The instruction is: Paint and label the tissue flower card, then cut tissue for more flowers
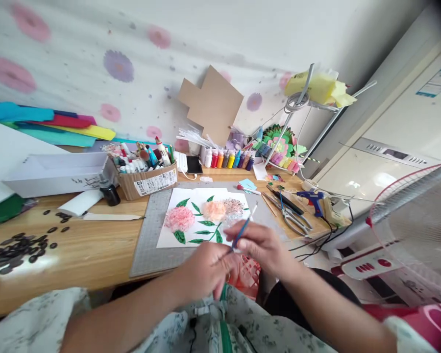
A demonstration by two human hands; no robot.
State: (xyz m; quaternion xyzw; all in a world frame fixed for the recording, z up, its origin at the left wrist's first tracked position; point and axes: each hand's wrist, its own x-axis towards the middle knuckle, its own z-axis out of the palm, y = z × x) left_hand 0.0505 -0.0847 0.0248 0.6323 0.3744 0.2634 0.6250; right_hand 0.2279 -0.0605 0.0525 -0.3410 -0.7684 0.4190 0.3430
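Observation:
My right hand (262, 246) is closed around a slim blue stick with a pale upper end, perhaps a paintbrush (241, 232), held slanted in front of my body. My left hand (208, 268) is closed too, its fingertips meeting at the stick's lower end. Whether they grip the stick or something small is hidden. Just beyond both hands lies a white sheet (173, 195) bearing a fluffy pink flower (179, 219), a peach one (213, 211), a greyish speckled one (234, 208) and several green leaves (180, 237). Beneath the sheet is a grey cutting mat (143, 255).
Black pebble-like pieces (18, 250) are scattered at left, near a dark bottle (109, 192) and a marker-filled cardboard box (147, 184). Paint bottles (226, 160) line the back. Pliers (292, 219) and a blue glue gun (313, 200) lie right, with a fan (419, 211) beyond.

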